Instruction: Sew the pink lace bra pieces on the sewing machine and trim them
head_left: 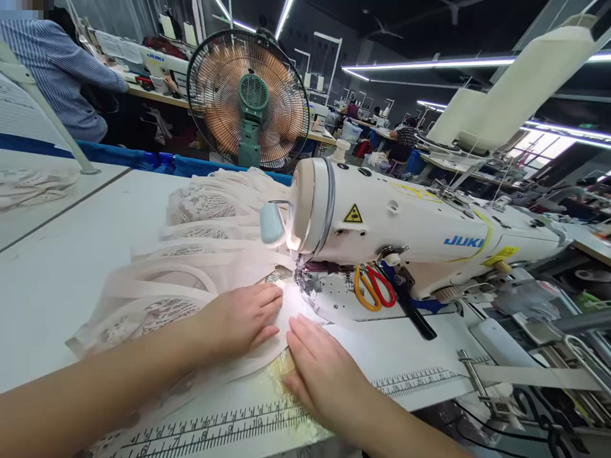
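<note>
My left hand (241,318) lies on pale cream fabric (286,312), fingers stretched toward the presser foot and thumb apart. My right hand (327,372) rests at the right edge of this cloth, fingers extended and close together, palm down. Both hands are just in front of the needle area (300,277) of a white JUKI sewing machine (382,210); the needle itself is hard to make out. Left of the machine spreads a pile of cream lace garments with straps (205,210), partly under my left forearm.
Yellow-handled and red-handled scissors (375,289) lie on the machine bed beside a black-handled tool (420,318). A printed ruler strip (214,432) runs along the table's front. Behind stands a large fan (251,95). Thread cones (520,83) rise at the right. A person in a striped shirt (62,70) sits at the upper left.
</note>
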{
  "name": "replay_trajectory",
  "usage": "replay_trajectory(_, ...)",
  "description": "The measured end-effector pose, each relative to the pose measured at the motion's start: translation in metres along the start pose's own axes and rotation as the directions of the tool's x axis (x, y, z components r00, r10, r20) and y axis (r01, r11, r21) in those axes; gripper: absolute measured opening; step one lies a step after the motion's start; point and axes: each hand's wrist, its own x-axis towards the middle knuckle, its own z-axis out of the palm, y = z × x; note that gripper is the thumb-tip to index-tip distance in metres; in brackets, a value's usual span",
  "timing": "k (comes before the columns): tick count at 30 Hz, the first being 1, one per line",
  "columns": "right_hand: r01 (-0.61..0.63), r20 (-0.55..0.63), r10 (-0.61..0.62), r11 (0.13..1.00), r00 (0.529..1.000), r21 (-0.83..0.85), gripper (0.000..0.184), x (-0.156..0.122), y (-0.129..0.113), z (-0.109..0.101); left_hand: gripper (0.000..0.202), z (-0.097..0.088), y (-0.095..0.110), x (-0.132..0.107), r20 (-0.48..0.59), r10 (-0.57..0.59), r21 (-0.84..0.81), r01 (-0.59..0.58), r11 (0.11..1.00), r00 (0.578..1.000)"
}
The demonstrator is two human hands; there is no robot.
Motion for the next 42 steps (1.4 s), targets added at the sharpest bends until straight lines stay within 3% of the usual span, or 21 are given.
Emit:
replay_trajectory(4,0.026,0.053,-0.026,1.0,0.998,0.004,0.056,-0.007,0.0,-0.002,0.038,0.002,0.0,-0.001,-0.041,0.021,0.018,-0.02,1.0,0.999)
replay_trajectory(10,-0.023,0.055,0.021,0.999,0.998,0.039,0.056,0.002,0.006,-0.007,0.039,-0.003,-0.005,0.014,0.005,0.021,0.049,-0.022,0.999,1.0)
replay_trajectory(21,0.032,0.084,-0.033,0.999,0.996,0.014,0.056,-0.003,0.004,-0.008,0.036,-0.011,-0.007,0.02,0.033,0.048,-0.001,-0.048,0.999,0.998)
replay_trajectory(26,-0.032,0.033,0.032,0.999,0.999,-0.006,0.056,0.002,0.008,-0.009,0.038,-0.007,-0.006,0.028,0.075,-0.031,0.098,0.024,0.995,0.997)
replay_trajectory(36,0.001,-0.069,-0.007,0.997,0.998,-0.081,0.052,-0.005,0.007,-0.004,0.037,-0.01,-0.001,0.028,0.159,-0.072,0.1,0.057,0.993,0.985)
replay_trajectory(42,0.015,-0.208,-0.049,0.987,0.977,-0.162,0.048,-0.004,0.007,-0.003,0.038,-0.01,-0.001,0.034,0.152,-0.097,0.113,0.08,0.99,0.984)
